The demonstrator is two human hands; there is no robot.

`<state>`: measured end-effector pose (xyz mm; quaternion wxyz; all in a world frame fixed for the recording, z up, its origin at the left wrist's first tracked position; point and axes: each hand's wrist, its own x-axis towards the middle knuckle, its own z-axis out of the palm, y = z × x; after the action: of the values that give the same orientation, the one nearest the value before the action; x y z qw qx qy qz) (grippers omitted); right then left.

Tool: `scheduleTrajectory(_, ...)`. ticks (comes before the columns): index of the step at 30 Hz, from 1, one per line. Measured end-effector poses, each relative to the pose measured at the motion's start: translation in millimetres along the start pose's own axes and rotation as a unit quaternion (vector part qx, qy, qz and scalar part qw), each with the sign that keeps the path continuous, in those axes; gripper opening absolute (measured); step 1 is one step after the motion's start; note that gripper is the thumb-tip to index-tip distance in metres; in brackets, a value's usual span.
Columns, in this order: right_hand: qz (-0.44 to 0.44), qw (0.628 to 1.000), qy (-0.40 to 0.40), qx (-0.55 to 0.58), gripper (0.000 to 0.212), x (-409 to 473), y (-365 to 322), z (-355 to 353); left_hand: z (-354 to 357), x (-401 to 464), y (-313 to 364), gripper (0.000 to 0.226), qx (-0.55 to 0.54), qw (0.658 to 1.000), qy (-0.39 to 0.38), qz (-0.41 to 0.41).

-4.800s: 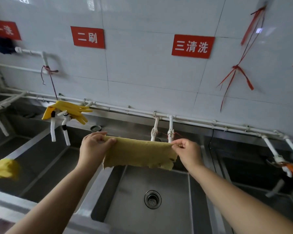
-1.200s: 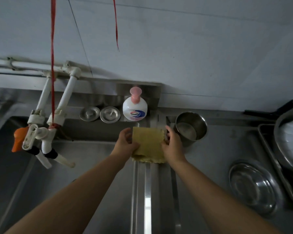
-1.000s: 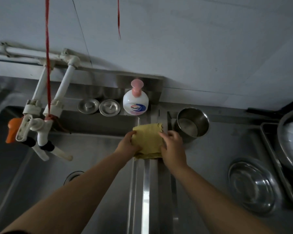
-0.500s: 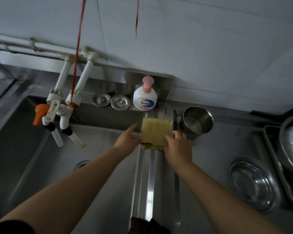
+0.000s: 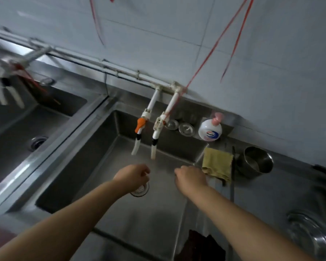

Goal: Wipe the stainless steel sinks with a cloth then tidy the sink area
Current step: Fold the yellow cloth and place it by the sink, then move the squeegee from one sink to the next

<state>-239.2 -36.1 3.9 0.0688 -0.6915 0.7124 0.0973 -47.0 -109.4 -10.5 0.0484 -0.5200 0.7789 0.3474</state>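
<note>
Head view: the yellow cloth [image 5: 217, 164], held flat by both hands half a second ago, now lies folded and released on the sink divider [image 5: 213, 187] beside the steel cup [image 5: 257, 162]. Left hand [image 5: 133, 176] and right hand [image 5: 190, 178] have withdrawn over the basin [image 5: 105, 176], fingers loosely curled, holding nothing.
</note>
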Motion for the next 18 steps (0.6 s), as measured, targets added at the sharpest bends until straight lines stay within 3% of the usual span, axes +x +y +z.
scheduleTrajectory(5, -0.049, 0.998, -0.023, -0.042, 0.023, 18.8, -117.1, -20.5, -56.2, -68.1, -102.8, 0.034, 0.103, 0.992, 0.075, -0.012)
scheduleTrajectory(10, -0.081, 0.994, -0.044, -0.062, 0.021, 41.9, -253.1, -34.6, -114.3, -142.3, -225.9, 0.028, 0.248, 0.958, 0.141, -0.031)
scheduleTrajectory(18, -0.148, 0.988, -0.037, -0.037, 0.02, 78.0, -451.9, -56.8, -188.4, -257.7, -405.9, 0.029, 0.271, 0.933, 0.196, -0.135)
